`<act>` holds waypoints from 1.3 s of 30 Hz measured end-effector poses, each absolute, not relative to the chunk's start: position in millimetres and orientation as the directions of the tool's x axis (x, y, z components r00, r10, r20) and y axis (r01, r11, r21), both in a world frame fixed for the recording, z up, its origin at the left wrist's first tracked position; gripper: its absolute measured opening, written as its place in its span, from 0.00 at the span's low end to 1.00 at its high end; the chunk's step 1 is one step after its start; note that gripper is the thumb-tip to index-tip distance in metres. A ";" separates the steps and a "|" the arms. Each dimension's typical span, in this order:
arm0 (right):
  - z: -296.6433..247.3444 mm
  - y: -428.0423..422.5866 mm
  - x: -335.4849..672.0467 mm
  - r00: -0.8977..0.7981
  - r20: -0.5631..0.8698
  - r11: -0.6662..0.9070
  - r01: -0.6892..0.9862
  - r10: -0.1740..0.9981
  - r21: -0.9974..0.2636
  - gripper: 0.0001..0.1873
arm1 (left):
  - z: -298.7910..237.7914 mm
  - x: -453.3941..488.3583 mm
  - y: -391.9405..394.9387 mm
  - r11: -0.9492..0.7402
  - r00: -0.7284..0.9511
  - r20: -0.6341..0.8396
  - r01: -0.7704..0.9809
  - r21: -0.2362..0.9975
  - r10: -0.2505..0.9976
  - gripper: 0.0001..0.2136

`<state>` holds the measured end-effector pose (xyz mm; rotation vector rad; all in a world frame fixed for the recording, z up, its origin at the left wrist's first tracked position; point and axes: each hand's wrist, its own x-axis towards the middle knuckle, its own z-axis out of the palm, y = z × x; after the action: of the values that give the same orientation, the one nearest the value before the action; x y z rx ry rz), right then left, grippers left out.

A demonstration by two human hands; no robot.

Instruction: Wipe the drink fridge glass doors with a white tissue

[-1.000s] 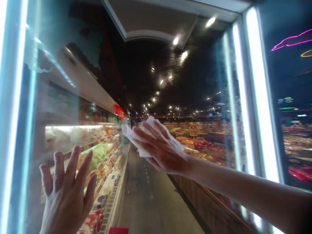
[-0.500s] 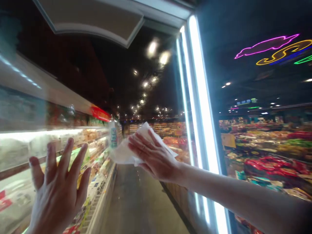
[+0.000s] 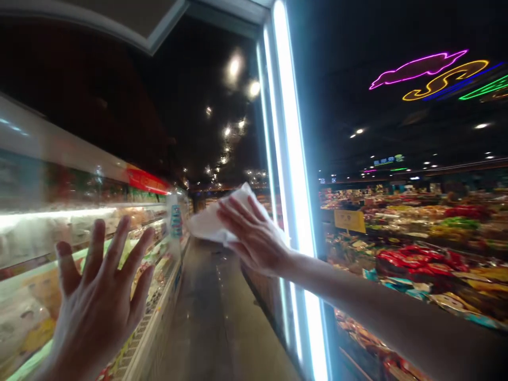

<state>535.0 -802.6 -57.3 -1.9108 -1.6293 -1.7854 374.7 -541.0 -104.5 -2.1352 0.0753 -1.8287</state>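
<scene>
My right hand (image 3: 257,238) lies flat over a thin white cloth (image 3: 206,223), pressing it to what looks like a clear glass panel beside the bright light strip (image 3: 293,132). One loose flap of the cloth trails out left of the fingers; the palm hides part of it. At the lower left, my left hand (image 3: 101,299) is raised with its fingers spread and nothing in it. Behind that hand runs a lit chilled display case (image 3: 154,296) of packaged goods. Whether the left fingertips touch the glass, I cannot tell.
To the right stand display counters heaped with red packets (image 3: 420,262), with a yellow sign (image 3: 349,221) above them. A grey floor aisle (image 3: 210,317) shows through the glass. Neon shapes (image 3: 444,79) hang at the upper right, and a pale panel edge (image 3: 154,42) crosses the top.
The light strip and surroundings have shifted left in view. My right hand with the cloth has come closer to the strip and slightly higher. The left hand stays spread, slightly farther right.
</scene>
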 end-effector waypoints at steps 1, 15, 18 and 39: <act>-55.8 -804.3 537.5 -0.218 0.818 -0.499 0.700 0.532 0.511 0.40 | -104.9 375.7 -542.4 -0.944 0.175 0.952 0.172 -0.282 -0.252 0.37; -95.7 -758.9 513.1 -0.149 0.941 -0.581 0.753 0.305 0.308 0.39 | -123.6 352.9 -508.8 -0.941 0.229 0.948 0.204 -0.269 -0.221 0.38; -120.3 -725.8 493.5 -0.280 0.781 -0.372 0.757 0.559 0.537 0.41 | -133.7 339.5 -489.5 -0.944 0.253 0.947 0.209 -0.254 -0.198 0.40; -227.7 -527.4 375.8 0.052 0.977 -0.588 0.805 0.205 0.080 0.38 | -249.5 267.4 -367.6 -0.982 0.241 0.969 0.191 0.003 0.050 0.38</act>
<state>375.8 -527.4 -227.7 -1.8357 -1.0100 -1.5684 267.4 -367.6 -249.5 -2.3819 -0.2331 -1.8522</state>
